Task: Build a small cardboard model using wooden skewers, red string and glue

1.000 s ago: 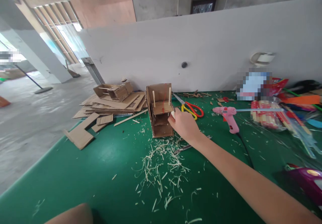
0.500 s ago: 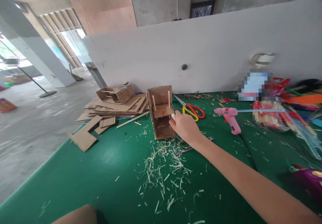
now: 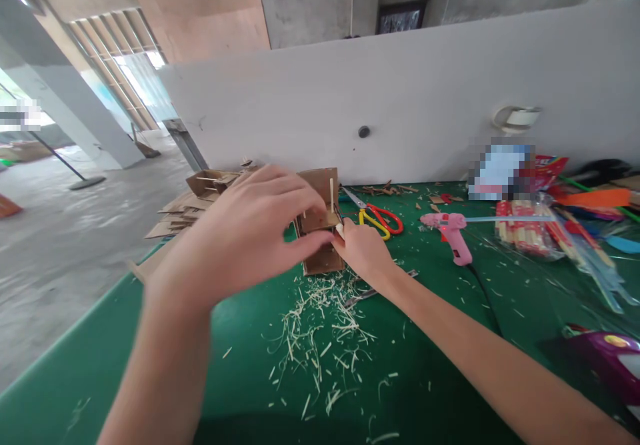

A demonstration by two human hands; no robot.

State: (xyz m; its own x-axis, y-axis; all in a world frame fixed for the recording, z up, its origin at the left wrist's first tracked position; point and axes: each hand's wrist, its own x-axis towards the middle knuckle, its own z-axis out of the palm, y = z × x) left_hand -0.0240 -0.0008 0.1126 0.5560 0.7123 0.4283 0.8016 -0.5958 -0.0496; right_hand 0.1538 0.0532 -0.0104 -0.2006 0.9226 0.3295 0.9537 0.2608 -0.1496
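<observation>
A small two-level cardboard model [image 3: 320, 265] stands upright on the table, with a thin wooden stick [image 3: 332, 195] standing on its upper level. My right hand [image 3: 365, 248] is closed at the model's right edge, gripping it there; some fingers are hidden. A short pale piece [image 3: 341, 230] shows between thumb and forefinger, too small to name surely. My left hand [image 3: 245, 231], slightly blurred, reaches across the model's left side. Its thumb and fingers are apart with nothing visible between them, and it covers part of the model. Whether its fingertips touch the cardboard I cannot tell.
Wood shavings [image 3: 320, 325] litter the green table [image 3: 240, 385]. Scissors [image 3: 375, 218] and a pink glue gun [image 3: 453, 235] lie to the right, with bundled sticks [image 3: 525, 228] beyond. Cardboard sheets [image 3: 173, 215] are piled at left. A cutter-like tool [image 3: 367, 293] lies beneath my right wrist.
My left hand has risen from the bottom edge up to the cardboard model, open. My right hand stays at the model's right edge. The view has shifted slightly.
</observation>
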